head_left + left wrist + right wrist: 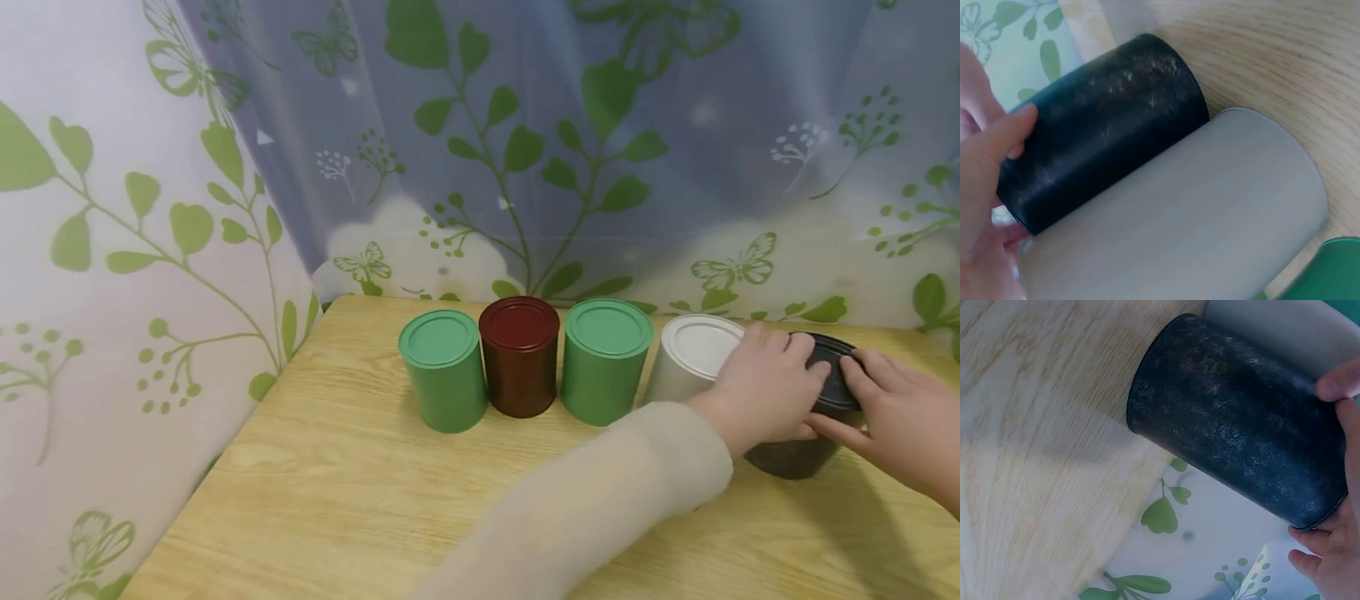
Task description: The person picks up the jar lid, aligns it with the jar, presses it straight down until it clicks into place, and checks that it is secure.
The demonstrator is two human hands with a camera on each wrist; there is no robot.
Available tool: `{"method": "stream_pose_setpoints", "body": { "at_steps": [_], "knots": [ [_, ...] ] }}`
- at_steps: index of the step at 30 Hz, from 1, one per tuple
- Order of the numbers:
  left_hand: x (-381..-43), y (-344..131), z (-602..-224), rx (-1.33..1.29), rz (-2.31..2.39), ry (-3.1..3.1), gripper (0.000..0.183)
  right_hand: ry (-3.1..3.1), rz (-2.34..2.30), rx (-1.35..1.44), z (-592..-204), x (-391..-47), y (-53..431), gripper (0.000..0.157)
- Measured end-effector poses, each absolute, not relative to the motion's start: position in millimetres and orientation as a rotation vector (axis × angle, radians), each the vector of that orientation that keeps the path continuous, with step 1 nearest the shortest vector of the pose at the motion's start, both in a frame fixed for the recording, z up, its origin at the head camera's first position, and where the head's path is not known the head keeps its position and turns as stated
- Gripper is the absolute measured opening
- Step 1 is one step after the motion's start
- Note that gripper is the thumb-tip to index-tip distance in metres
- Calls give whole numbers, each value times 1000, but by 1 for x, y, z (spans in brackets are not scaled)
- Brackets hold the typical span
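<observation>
At the right end of a row of lidded cans stands a black can (797,457) with scuffed, mottled sides. My left hand (772,383) grips it near the top from the left, fingers at the lid's rim. From the right, my right hand (909,421) holds the same can, its fingertips on the lid edge and thumb along the near side. In the left wrist view, the black can (1104,131) sits right against a white can (1179,212). The right wrist view shows fingers (1340,381) at the upper end of the black can (1235,419).
Left of the white can (693,350), a green can (603,383), a dark red can (522,375) and another green can (448,392) line up on the wooden table (315,500). A leaf-patterned curtain (480,192) hangs behind the table and along its left side.
</observation>
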State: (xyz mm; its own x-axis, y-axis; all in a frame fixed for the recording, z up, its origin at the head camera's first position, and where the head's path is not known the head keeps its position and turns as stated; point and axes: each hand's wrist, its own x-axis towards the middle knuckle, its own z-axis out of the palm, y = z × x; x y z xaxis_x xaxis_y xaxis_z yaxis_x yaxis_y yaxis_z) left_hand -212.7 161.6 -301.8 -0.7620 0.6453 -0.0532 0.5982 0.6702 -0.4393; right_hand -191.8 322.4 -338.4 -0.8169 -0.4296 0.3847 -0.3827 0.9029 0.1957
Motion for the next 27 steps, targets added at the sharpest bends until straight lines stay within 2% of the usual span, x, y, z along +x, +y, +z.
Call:
{"method": "stream_pose_setpoints", "body": {
  "at_steps": [10,19,27],
  "knots": [
    [-219,175,-300,-1075,543,-3009,83,-2913,-117,544,-340,-195,330,91],
    [-222,176,-297,-1142,569,-2924,82,-2962,-132,539,-335,-195,329,85],
    [-213,180,-303,-1026,812,-2856,79,-3046,-112,502,-332,-196,329,88]
  ]
}}
